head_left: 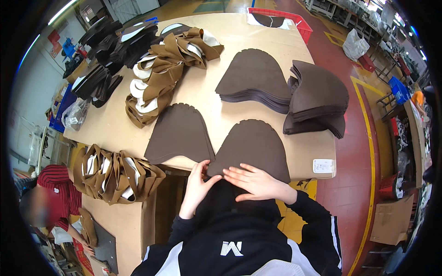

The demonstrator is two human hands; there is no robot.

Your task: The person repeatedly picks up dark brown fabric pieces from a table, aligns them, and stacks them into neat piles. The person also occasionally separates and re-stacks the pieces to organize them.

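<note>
A dark brown panel [251, 145] with a rounded, notched far edge lies in front of me at the table's near edge. My left hand [197, 186] has thumb and fingers at its near left corner, apparently pinching it. My right hand [254, 181] lies with fingers stretched across the panel's near edge. Left of it is a small pile of similar dark brown panels [179, 133], its right corner close to my left fingertips. Beyond stands a taller, even stack of panels [255, 76]. To its right a curved, fanned stack of panels [320, 92] overhangs the table's right side.
Folded brown and white pieces [161, 78] run along the table's left half, with black bundles [103, 50] behind. More brown pieces [115, 177] sit on a lower left surface, near a person in red [62, 193]. A red crate [301, 27] stands beyond the far edge.
</note>
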